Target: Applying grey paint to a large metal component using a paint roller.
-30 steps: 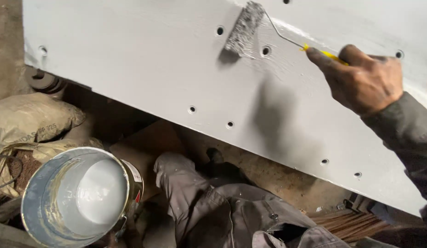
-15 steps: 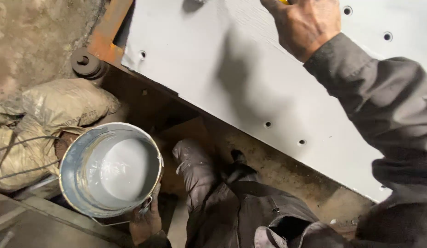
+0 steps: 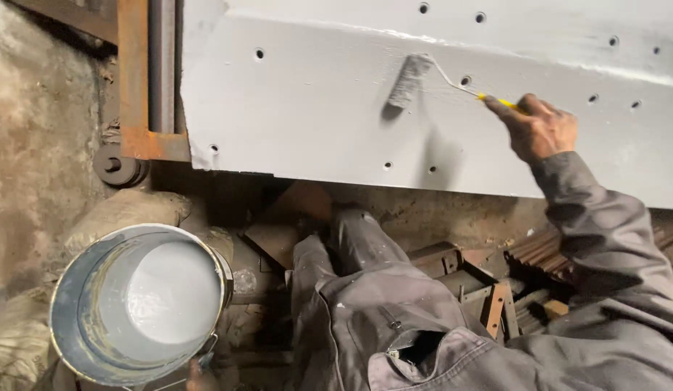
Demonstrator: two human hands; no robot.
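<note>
Your right hand [image 3: 537, 129] is closed around the yellow handle [image 3: 498, 101] of a small paint roller [image 3: 410, 81], whose wire arm runs up and left from your fingers [image 3: 511, 110]. The roller head lies flat against the grey painted panel [image 3: 307, 101], well left of your knuckles, just beside one of the bolt holes [image 3: 465, 80]. Your left hand [image 3: 199, 376] is barely in view (only a fingertip shows), touching the bottom edge of the paint bucket [image 3: 76, 304]; I cannot tell its grip.
</note>
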